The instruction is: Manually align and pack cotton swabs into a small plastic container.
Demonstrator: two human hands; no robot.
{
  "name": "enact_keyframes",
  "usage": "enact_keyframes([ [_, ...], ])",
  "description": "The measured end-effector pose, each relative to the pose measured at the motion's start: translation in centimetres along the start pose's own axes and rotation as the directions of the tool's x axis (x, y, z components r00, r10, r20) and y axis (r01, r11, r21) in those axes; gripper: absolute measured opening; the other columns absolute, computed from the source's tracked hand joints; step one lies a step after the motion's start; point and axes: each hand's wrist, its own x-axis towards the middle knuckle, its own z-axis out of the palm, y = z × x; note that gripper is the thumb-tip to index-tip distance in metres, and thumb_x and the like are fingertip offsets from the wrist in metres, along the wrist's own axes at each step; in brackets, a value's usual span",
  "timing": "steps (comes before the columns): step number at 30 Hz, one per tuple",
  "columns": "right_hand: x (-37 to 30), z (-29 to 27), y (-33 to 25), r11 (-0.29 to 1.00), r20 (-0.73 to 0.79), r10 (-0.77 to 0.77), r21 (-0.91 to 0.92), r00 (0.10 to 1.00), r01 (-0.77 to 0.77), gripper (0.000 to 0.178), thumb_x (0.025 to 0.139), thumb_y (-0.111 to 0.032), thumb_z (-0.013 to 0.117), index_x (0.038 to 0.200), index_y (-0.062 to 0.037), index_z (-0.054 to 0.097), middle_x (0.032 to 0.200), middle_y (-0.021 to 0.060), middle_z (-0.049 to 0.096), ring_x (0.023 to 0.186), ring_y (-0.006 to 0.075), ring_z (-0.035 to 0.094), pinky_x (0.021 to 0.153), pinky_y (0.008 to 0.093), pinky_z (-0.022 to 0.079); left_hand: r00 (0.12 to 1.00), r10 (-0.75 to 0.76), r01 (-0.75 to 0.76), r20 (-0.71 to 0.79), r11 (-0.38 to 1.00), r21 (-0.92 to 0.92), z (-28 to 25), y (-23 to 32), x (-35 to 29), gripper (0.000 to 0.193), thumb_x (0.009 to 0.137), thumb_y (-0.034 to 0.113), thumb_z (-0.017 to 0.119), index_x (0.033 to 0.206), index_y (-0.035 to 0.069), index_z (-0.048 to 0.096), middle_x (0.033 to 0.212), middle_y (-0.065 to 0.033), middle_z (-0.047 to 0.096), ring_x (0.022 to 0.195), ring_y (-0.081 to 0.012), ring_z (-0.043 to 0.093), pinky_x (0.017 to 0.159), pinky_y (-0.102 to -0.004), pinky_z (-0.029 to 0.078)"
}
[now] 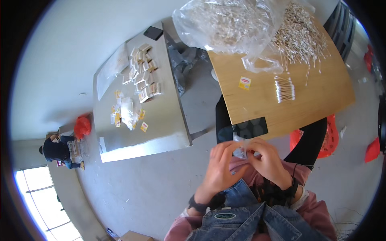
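Observation:
Just in front of my chest, by the near edge of the wooden table [321, 96], both hands are at a small clear plastic bag [240, 151]. My left hand [220, 166] has its fingers bent over at the bag's left side, thumb stretched toward it. From the other side my right hand [268, 161] pinches the bag between thumb and fingers. What lies inside the bag is too blurred to tell. On the table beyond, a neat row of cotton swabs [285, 89] lies beside a small yellow-and-white card [245, 83]. A dark flat rectangle [253, 127] lies at the table's near left corner.
A big clear bag of cotton swabs [229, 24] and a loose heap of swabs [301, 36] fill the table's far end. On the grey table [169, 116] at left are packed swab bundles [142, 74] and a black phone [153, 33]. Another person [60, 152] works far left.

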Motion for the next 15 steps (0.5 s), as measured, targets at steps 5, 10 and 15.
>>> enact_keyframes([
  [5,0.2,0.5,-2.0,0.922,0.320,-0.026,0.374,0.947,-0.102,0.015,0.080,0.001,0.070,0.095,0.0004,0.068,0.093,0.0121,0.066,0.089,0.0274,0.065,0.081,0.0364,0.052,0.925,0.336,-0.290,-0.178,0.926,0.242,-1.1,-0.6,0.6,0.098,0.067,0.005,0.085,0.152,0.006,0.036,0.117,-0.0133,0.064,0.111,-0.0327,0.061,0.101,-0.0453,0.047],
  [10,0.0,1.2,-0.5,0.952,0.298,-0.065,0.303,0.952,-0.030,0.014,0.081,-0.003,0.073,0.091,0.0001,0.064,0.092,0.0119,0.066,0.086,0.0283,0.064,0.078,0.0359,0.051,0.990,0.088,-0.085,-0.112,0.996,0.026,-0.4,-2.7,0.7,0.052,0.071,0.010,0.081,0.118,0.010,0.061,0.101,-0.0120,0.066,0.089,-0.0346,0.066,0.076,-0.0393,0.054],
  [15,-0.1,0.7,0.6,0.985,0.112,0.047,0.161,0.993,-0.065,0.025,0.083,-0.012,0.076,0.090,-0.0037,0.053,0.081,0.0113,0.061,0.073,0.0287,0.061,0.062,0.0393,0.046,0.925,0.027,0.116,-0.380,0.930,0.350,-2.3,-6.9,2.5,0.024,0.073,0.012,0.079,0.085,0.008,0.059,0.085,-0.0099,0.063,0.077,-0.0351,0.064,0.064,-0.0400,0.052],
])
